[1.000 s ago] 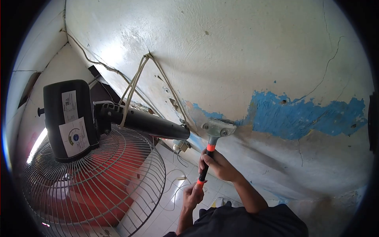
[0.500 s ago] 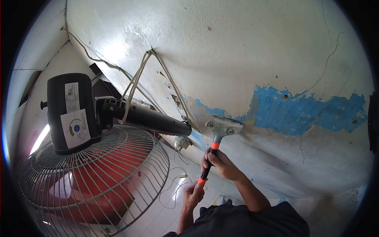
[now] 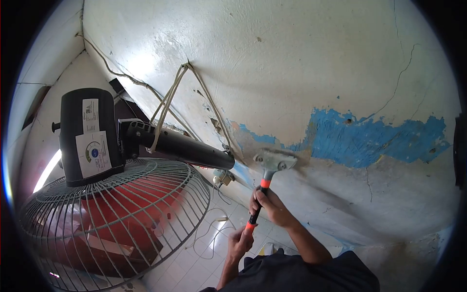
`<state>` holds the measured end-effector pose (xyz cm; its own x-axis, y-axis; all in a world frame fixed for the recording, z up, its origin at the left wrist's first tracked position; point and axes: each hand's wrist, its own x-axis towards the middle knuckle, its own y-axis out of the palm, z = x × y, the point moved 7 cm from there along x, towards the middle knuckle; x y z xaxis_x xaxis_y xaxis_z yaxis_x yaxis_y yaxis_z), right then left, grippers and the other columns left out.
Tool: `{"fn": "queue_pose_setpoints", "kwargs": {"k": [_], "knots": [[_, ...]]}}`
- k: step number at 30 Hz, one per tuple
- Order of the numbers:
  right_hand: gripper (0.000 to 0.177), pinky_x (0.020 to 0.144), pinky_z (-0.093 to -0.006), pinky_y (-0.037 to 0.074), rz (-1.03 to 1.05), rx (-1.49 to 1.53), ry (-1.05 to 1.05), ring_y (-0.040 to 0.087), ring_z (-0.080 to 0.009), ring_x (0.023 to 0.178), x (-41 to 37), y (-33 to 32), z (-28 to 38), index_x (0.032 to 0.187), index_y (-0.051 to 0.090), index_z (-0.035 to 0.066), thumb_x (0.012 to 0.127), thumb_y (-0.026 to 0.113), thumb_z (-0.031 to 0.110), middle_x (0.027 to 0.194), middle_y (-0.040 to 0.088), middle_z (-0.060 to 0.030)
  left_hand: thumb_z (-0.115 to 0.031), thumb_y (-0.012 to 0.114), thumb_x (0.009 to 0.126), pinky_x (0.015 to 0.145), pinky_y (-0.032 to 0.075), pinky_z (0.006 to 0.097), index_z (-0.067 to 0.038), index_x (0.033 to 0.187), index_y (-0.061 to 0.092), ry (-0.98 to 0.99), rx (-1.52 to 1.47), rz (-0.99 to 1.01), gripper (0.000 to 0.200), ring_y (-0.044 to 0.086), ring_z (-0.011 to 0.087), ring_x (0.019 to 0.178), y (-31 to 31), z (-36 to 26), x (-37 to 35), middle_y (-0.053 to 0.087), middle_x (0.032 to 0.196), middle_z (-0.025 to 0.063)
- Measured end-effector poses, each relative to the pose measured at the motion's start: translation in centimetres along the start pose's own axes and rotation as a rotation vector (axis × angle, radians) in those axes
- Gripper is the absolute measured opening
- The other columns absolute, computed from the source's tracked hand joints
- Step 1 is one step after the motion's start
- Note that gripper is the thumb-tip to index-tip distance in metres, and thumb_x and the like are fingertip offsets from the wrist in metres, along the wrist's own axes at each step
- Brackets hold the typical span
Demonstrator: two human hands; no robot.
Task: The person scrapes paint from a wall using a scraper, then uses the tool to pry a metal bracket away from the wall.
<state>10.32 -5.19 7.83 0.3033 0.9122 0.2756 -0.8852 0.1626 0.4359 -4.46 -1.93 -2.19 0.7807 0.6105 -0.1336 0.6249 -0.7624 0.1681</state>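
A long-handled scraper [image 3: 275,162] with a wide metal head and a black handle with orange bands is held by both hands. My left hand [image 3: 240,243] is closed round the lower end of the handle. Higher up, just below the upper orange band, my right hand [image 3: 269,206] grips the same handle. The head lies at the wall [image 3: 272,112], below the ragged lower edge of the white paint; whether the blade touches cannot be made out. Right of the head spreads a patch of bare blue paint [image 3: 360,138].
At the left, close by, is a fan with a black motor housing [image 3: 87,138], a wire cage [image 3: 121,219] and a black pole [image 3: 187,150]. A cord [image 3: 168,102] loops from the wall round the pole. Below, another cable [image 3: 197,238] lies on the tiled floor [image 3: 182,270].
The scraper head has moved slightly down along the wall, and both hands have shifted a little down with it. The view has tilted slightly.
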Motion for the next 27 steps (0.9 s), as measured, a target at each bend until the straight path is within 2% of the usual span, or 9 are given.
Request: {"fn": "queue_pose_setpoints", "kwargs": {"k": [2, 5, 9, 12, 16, 20, 25, 27], "knots": [[0.030, 0.074, -0.0312, 0.045, -0.024, 0.015, 0.055, 0.052, -0.0143, 0.074, -0.8, -0.8, -2.2, 0.089, 0.041, 0.007, 0.102, 0.035, 0.034, 0.075, 0.046, -0.0016, -0.032, 0.048, 0.098, 0.037, 0.028, 0.0219, 0.010, 0.112, 0.057, -0.053, -0.030, 0.000, 0.046, 0.036, 0.0050, 0.040, 0.0, 1.4, -0.6, 0.044, 0.054, -0.0020], [0.032, 0.075, -0.0313, 0.045, -0.028, -0.009, 0.040, 0.052, -0.0142, 0.074, -1.1, -1.1, -2.5, 0.090, 0.041, 0.007, 0.101, 0.037, 0.037, 0.076, 0.046, -0.0016, -0.031, 0.049, 0.098, 0.039, 0.027, 0.0213, 0.006, 0.113, 0.059, -0.066, -0.006, 0.022, 0.042, 0.036, 0.0043, 0.042, -0.2, 1.3, -0.5, 0.044, 0.056, -0.0031], [0.033, 0.074, -0.0314, 0.045, 0.031, -0.039, -0.033, 0.052, -0.0142, 0.074, 0.1, 0.1, 1.9, 0.091, 0.041, 0.007, 0.101, 0.038, 0.038, 0.077, 0.047, -0.0019, -0.031, 0.050, 0.098, 0.040, 0.027, 0.0209, 0.004, 0.114, 0.061, 0.039, -0.010, 0.037, 0.040, 0.037, 0.0039, 0.043, 0.7, -1.3, 0.7, 0.044, 0.055, -0.0034], [0.034, 0.074, -0.0318, 0.046, 0.049, -0.094, -0.039, 0.053, -0.0143, 0.073, 1.0, 0.3, 3.4, 0.092, 0.041, 0.007, 0.101, 0.038, 0.039, 0.077, 0.047, -0.0023, -0.036, 0.049, 0.098, 0.037, 0.028, 0.0226, 0.010, 0.114, 0.056, 0.095, 0.010, 0.069, 0.049, 0.036, 0.0055, 0.040, 1.1, -2.2, 1.8, 0.045, 0.054, -0.0011], [0.029, 0.074, -0.0305, 0.044, 0.006, -0.042, 0.029, 0.051, -0.0132, 0.074, 0.3, -0.4, -0.4, 0.087, 0.040, 0.008, 0.103, 0.034, 0.031, 0.076, 0.045, -0.0014, -0.035, 0.048, 0.098, 0.037, 0.028, 0.0230, 0.010, 0.113, 0.056, 0.009, 0.015, 0.018, 0.048, 0.036, 0.0057, 0.040, -0.1, 0.5, 1.0, 0.044, 0.054, -0.0010], [0.027, 0.072, -0.0312, 0.044, -0.054, 0.025, 0.094, 0.050, -0.0134, 0.072, 0.5, -0.6, -4.3, 0.088, 0.039, 0.008, 0.103, 0.034, 0.030, 0.076, 0.045, -0.0014, -0.035, 0.048, 0.098, 0.037, 0.027, 0.0227, 0.010, 0.112, 0.056, -0.045, 0.007, -0.017, 0.048, 0.036, 0.0054, 0.040, -2.2, 2.8, 0.4, 0.044, 0.055, -0.0015], [0.031, 0.072, -0.0293, 0.044, -0.012, -0.027, 0.008, 0.050, -0.0135, 0.072, 3.0, 1.2, 0.1, 0.087, 0.039, 0.008, 0.103, 0.033, 0.034, 0.075, 0.045, -0.0015, -0.034, 0.048, 0.098, 0.038, 0.026, 0.0214, 0.007, 0.114, 0.058, 0.007, -0.057, 0.050, 0.046, 0.036, 0.0048, 0.040, -2.6, -0.5, 2.5, 0.044, 0.054, -0.0019], [0.031, 0.072, -0.0295, 0.044, -0.008, 0.009, 0.004, 0.050, -0.0137, 0.072, 3.1, 1.1, -0.6, 0.087, 0.039, 0.008, 0.103, 0.033, 0.034, 0.075, 0.045, -0.0016, -0.035, 0.048, 0.098, 0.038, 0.027, 0.0215, 0.007, 0.114, 0.058, 0.023, 0.014, 0.028, 0.047, 0.036, 0.0048, 0.040, -2.9, -1.1, 2.4, 0.044, 0.054, -0.0016]]}}
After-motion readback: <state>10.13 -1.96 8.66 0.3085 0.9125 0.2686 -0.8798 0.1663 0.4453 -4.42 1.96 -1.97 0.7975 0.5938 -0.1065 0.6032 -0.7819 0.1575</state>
